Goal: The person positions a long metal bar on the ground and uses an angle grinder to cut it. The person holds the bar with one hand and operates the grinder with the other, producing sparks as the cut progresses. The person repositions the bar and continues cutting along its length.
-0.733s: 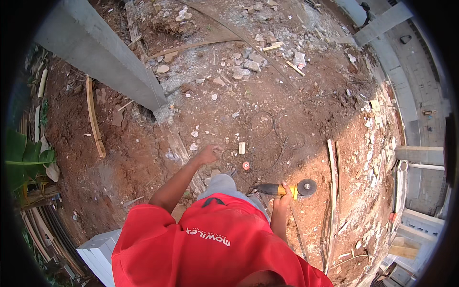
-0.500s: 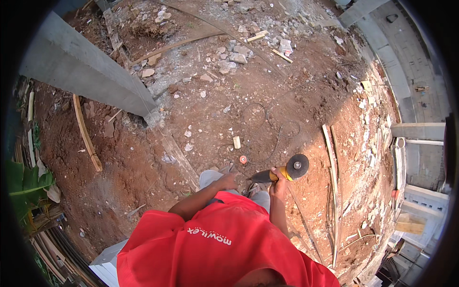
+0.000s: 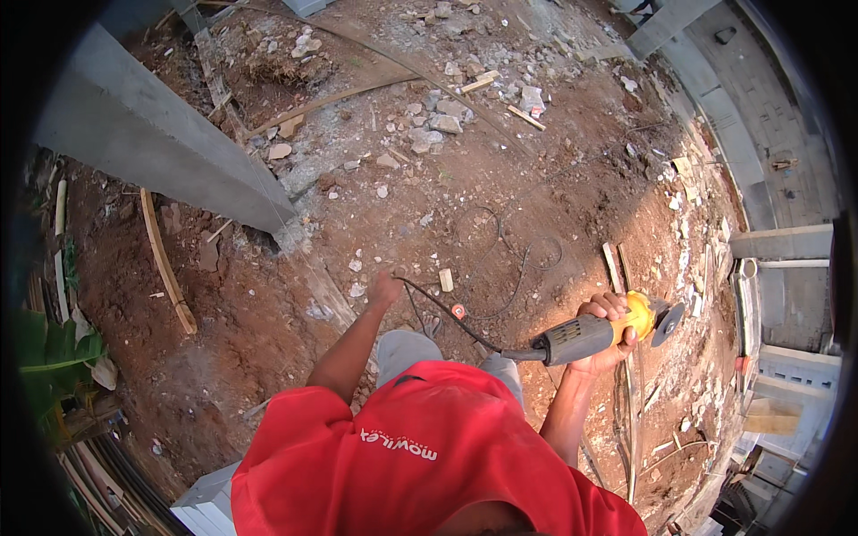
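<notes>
Broad green leaf (image 3: 64,353): between 8 and 9 o'clock, at the rim of the view.
Curved light-brown wooden strip (image 3: 164,261): 9 o'clock, lying on the reddish soil (image 3: 259,313).
Square grey concrete column (image 3: 170,134): 10 o'clock, leaning across the view.
Left hand (image 3: 384,288): just off centre toward 8 o'clock, fingers curled in with little gap, gripping the thin black cord (image 3: 492,347).
Red short-sleeved shirt (image 3: 393,482): 6 o'clock.
Small pale wooden block (image 3: 446,280): near centre, on the soil.
Small round orange-and-white object (image 3: 458,311): 5 o'clock, just below the block.
Yellow-and-dark-grey angle grinder (image 3: 572,338): toward 4 o'clock, in the right hand, its cord trailing leftward, its dark disc (image 3: 668,323) at the right end.
Right hand (image 3: 608,359): toward 4 o'clock, fingers wrapped firmly over the grinder's body, thumb on its near side.
</notes>
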A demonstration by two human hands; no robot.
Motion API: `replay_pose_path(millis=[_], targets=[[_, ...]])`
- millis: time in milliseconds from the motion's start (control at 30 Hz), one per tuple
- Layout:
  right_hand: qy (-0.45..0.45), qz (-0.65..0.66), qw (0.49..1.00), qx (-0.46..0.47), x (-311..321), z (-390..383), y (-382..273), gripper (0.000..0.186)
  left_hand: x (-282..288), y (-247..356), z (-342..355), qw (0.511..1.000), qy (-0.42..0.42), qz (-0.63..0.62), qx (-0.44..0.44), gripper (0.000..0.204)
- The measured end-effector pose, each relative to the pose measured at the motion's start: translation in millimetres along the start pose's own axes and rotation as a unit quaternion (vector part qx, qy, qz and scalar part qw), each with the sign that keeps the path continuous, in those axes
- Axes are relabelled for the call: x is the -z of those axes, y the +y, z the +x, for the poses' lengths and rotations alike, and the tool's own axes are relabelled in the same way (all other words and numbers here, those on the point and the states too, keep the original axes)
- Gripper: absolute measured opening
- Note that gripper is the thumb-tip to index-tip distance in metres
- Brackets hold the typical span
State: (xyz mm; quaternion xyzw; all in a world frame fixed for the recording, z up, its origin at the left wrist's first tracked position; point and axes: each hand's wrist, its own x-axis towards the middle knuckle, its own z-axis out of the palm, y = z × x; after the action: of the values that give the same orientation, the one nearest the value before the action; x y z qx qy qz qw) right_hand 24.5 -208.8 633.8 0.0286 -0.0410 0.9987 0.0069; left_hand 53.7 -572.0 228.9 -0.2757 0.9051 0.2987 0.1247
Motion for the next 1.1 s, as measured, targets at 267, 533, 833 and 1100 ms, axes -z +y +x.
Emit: replay_pose_path(millis=[267,533,833,1100], targets=[[-0.067,-0.136,0.988,-0.039,-23.2,-5.3,-41.1,0.045,253.0,159.3,8.8,0.823,0.046,-0.531,-0.196,0.062],[0.042,-0.102,0.989,-0.098,44.8,-5.0,18.1,0.059,326.8,302.0,-158.9,0.694,-0.008,-0.423,-0.582,0.037],[0.012,-0.178,0.966,-0.187,49.9,81.1,59.9,0.072,292.1,283.6,-167.6,0.733,-0.124,-0.287,-0.604,0.023],[0.099,-0.235,0.953,-0.165,63.8,191.0,112.0,0.059,355.5,262.2,-68.6,0.795,-0.102,-0.194,-0.565,0.031]])
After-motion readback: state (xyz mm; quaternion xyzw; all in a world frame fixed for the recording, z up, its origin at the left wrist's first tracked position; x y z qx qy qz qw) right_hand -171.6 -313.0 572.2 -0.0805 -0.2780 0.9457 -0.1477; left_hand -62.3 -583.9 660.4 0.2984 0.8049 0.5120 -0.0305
